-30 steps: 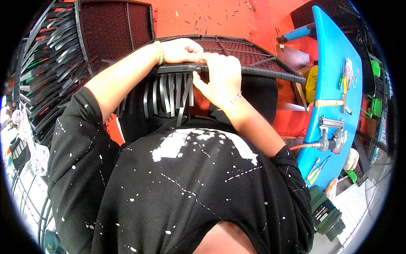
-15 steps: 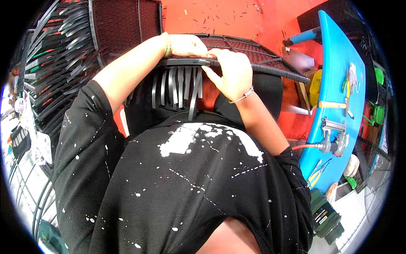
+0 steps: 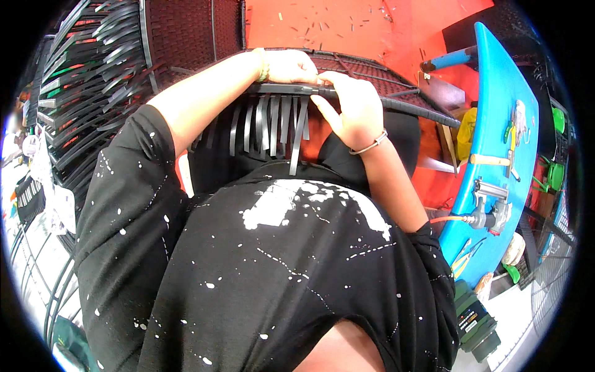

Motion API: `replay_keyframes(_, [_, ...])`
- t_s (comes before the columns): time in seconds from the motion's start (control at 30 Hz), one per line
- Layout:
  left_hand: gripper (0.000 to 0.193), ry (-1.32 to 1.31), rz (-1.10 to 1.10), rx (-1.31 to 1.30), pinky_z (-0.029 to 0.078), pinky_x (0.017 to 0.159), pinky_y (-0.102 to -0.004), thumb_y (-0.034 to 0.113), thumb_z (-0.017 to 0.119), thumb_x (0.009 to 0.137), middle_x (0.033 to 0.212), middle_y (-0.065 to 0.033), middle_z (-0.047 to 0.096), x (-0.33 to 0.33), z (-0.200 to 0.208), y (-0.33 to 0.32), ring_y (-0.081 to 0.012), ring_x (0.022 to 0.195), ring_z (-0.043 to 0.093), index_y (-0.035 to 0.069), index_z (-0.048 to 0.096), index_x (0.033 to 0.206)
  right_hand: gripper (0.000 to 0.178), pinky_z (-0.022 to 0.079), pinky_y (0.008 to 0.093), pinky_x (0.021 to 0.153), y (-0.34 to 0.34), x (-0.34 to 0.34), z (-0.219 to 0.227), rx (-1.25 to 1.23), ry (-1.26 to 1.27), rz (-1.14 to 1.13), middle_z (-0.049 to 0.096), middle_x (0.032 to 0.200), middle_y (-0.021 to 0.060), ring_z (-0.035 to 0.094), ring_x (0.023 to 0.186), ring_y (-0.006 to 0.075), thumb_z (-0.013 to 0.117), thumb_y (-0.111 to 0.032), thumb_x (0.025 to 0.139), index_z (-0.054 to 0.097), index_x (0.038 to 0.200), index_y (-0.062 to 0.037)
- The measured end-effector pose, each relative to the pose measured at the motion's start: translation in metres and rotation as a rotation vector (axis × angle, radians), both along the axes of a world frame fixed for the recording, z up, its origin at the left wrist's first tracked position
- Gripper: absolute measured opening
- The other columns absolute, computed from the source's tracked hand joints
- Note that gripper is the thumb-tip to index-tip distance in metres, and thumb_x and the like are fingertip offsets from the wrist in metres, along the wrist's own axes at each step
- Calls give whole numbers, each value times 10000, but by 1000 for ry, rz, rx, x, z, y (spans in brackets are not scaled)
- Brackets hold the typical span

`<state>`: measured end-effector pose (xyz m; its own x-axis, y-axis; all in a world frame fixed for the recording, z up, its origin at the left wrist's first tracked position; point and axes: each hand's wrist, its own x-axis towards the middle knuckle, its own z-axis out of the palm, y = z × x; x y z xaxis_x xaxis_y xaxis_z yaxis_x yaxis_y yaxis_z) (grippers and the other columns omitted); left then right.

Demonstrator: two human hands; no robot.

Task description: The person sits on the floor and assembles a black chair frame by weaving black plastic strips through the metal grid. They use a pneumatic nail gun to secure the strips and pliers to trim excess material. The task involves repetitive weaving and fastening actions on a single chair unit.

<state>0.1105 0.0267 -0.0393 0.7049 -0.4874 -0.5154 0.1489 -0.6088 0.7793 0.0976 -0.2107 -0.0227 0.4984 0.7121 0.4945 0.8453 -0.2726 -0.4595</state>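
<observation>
A black woven furniture frame [image 3: 396,84] lies across my lap, its wrapped rail [image 3: 427,111] running toward the right. From the rail's near side hang several flat black plastic strips [image 3: 265,124], loose at their lower ends. My left hand [image 3: 290,66] rests over the rail with its fingers bent together; what its fingertips hold is hidden behind them. Close beside it, my right hand [image 3: 361,110] curls its fingers over the rail, with the thumb on the near side. Both hands' fingertips almost meet.
Strip-fringed woven panels [image 3: 93,68] stack up at the left. On the right, a blue table [image 3: 489,130] carries a hammer [image 3: 489,160], an air staple gun [image 3: 493,208] with an orange hose, and pliers [image 3: 465,260]. Strip scraps litter the red floor [image 3: 347,18]. A green-black box [image 3: 476,322] stands lower right.
The whole view has shifted slightly, so hands and frame appear a little further right. Both hands stay at the same stretch of rail, with almost the same grip.
</observation>
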Motion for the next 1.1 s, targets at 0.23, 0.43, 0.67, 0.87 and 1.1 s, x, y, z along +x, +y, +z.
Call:
replay_keyframes(0.23, [358,-71,-8,6,450,680,-280,390,637,998,753,67,611,5,-15,1,-61,713,490,62,753,918,268,537,396,726,7,-4,9,-46,266,-145,721,915,143,700,804,324,742,-230,875,655,1049,-46])
replay_keyframes(0.43, [381,-52,34,17,458,678,-286,411,643,994,741,56,632,4,-13,-2,-61,711,514,56,761,921,333,538,396,719,3,1,9,-25,40,-50,715,897,145,698,792,323,751,-276,870,639,1094,-56])
replay_keyframes(0.67, [387,-81,46,52,464,670,-283,419,655,988,731,57,643,2,-10,-4,-51,700,520,60,760,889,284,515,387,651,7,-2,11,6,192,-82,679,806,128,673,696,317,768,-255,849,598,996,-81])
replay_keyframes(0.87, [389,-115,28,68,500,746,-297,428,676,966,798,30,683,0,-10,-3,-72,771,570,52,771,940,287,490,394,604,11,-4,15,-60,265,-114,625,734,117,635,614,311,775,-244,841,553,929,-84])
replay_keyframes(1.1, [553,-338,-73,207,541,819,-427,641,591,924,964,-130,761,-5,3,-20,-262,841,693,129,793,978,338,526,487,795,19,-18,49,-188,294,-203,700,952,196,672,885,410,743,-361,872,660,1019,-68])
